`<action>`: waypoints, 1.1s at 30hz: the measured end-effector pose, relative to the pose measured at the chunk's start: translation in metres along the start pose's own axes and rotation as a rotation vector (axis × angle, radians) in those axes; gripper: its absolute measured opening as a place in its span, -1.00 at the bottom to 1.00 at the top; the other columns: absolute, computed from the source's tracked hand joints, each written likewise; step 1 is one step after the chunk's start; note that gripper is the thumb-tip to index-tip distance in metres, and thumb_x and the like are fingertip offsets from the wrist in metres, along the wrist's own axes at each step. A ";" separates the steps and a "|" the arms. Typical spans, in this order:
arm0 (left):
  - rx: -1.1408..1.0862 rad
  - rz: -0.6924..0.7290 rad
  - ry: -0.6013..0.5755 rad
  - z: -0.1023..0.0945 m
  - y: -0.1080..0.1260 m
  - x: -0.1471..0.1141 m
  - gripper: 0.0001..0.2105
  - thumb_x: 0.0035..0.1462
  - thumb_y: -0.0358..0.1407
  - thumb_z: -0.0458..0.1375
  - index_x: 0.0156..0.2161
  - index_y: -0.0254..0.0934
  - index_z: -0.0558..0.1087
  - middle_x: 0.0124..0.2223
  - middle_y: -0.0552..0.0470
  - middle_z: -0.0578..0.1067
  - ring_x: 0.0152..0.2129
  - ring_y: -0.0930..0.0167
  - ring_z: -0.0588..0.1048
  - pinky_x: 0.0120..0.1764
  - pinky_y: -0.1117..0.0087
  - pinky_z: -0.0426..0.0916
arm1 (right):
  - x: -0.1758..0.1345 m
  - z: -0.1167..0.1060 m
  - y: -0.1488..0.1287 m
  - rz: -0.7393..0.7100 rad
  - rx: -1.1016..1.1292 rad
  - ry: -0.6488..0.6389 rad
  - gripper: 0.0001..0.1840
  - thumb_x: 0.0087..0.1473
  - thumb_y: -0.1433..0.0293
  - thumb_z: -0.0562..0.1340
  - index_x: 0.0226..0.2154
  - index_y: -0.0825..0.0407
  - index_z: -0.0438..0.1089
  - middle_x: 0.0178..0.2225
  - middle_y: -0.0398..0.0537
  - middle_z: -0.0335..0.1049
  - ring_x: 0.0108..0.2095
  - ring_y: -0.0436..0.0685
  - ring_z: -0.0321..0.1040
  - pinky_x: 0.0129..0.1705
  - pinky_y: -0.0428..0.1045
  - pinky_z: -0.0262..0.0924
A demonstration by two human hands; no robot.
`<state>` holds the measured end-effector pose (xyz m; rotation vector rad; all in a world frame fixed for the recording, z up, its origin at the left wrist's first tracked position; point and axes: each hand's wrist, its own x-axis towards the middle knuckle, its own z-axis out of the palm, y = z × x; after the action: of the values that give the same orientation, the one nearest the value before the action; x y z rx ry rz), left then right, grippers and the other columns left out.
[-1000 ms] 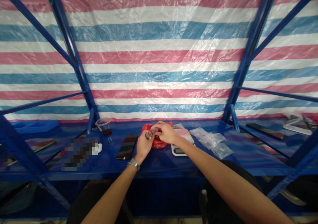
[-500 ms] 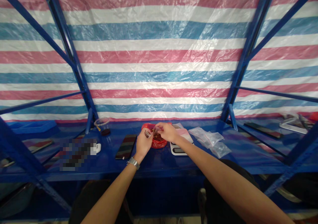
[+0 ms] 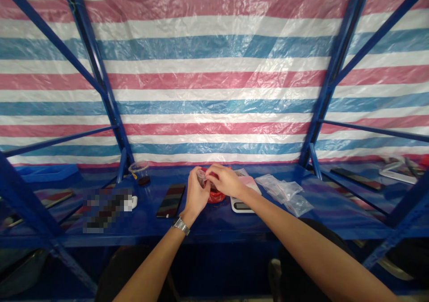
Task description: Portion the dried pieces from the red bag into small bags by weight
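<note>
My left hand (image 3: 197, 194), with a metal-band watch on the wrist, is closed on a small clear plastic bag (image 3: 201, 176). The fingers of my right hand (image 3: 225, 180) are pinched at the bag's edge, close against my left fingertips. Both hands are above a red plastic bag (image 3: 217, 198), and they cover most of its opening. A digital scale (image 3: 241, 207) with a pinkish top lies just right of the red bag, partly under my right wrist. Whatever is inside the small bag is too small to make out.
Several clear zip bags (image 3: 284, 191) lie right of the scale. To the left are a black phone (image 3: 170, 200), a clear cup (image 3: 142, 177) with dark contents and a blue tray (image 3: 50, 172). Blue metal posts (image 3: 115, 119) frame the table; another phone (image 3: 357, 178) lies far right.
My hands have come closer together, and my left hand has turned with the small bag. The brown bits seen in the red bag are now mostly hidden. The view has shifted slightly.
</note>
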<state>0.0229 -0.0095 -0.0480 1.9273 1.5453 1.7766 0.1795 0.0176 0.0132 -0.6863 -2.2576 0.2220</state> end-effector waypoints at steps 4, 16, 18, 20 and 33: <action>0.092 0.061 -0.089 -0.003 0.013 -0.008 -0.46 0.26 -0.34 0.14 0.32 -0.22 0.18 0.28 -0.24 0.37 0.23 0.15 0.38 0.25 0.11 0.27 | -0.001 -0.010 0.008 0.081 -0.043 0.103 -0.81 0.26 0.53 0.15 -0.22 0.00 0.46 -0.15 -0.04 0.48 -0.11 0.12 0.41 -0.05 -0.06 0.20; -0.502 -0.128 -0.186 0.008 0.022 -0.008 -0.57 0.30 -0.04 0.17 0.15 -0.24 0.44 0.12 -0.15 0.56 0.06 0.21 0.54 0.15 0.17 0.40 | -0.017 -0.027 0.015 0.087 0.122 0.096 -0.81 0.27 0.47 0.12 -0.20 -0.01 0.44 -0.25 -0.09 0.55 -0.26 0.09 0.46 -0.18 -0.06 0.22; -0.567 -0.167 -0.200 0.007 0.023 -0.007 -0.55 0.28 -0.03 0.19 0.16 -0.23 0.45 0.13 -0.14 0.57 0.04 0.21 0.56 0.13 0.17 0.43 | -0.021 -0.026 0.017 0.095 0.144 0.109 -0.80 0.28 0.46 0.13 -0.13 -0.01 0.44 -0.19 -0.06 0.57 -0.22 0.10 0.49 -0.15 -0.05 0.25; -0.597 -0.200 -0.228 0.006 0.023 -0.006 -0.55 0.29 -0.02 0.18 0.15 -0.23 0.47 0.12 -0.14 0.58 0.00 0.22 0.58 0.08 0.19 0.45 | -0.024 -0.026 0.018 0.113 0.159 0.122 -0.76 0.28 0.45 0.13 -0.04 -0.02 0.43 -0.16 -0.04 0.58 -0.21 0.09 0.50 -0.15 -0.05 0.27; -0.505 -0.223 -0.177 0.010 0.018 -0.002 -0.60 0.31 0.04 0.12 -0.16 -0.29 0.56 -0.18 -0.04 0.63 -0.26 0.33 0.57 -0.19 0.37 0.44 | -0.026 -0.024 0.013 0.164 0.261 0.119 -0.64 0.23 0.41 0.19 0.08 -0.01 0.37 -0.30 -0.14 0.50 -0.38 0.02 0.44 -0.28 -0.08 0.28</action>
<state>0.0414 -0.0148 -0.0407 1.5534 1.0717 1.6471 0.2162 0.0135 0.0093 -0.7239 -2.0144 0.5313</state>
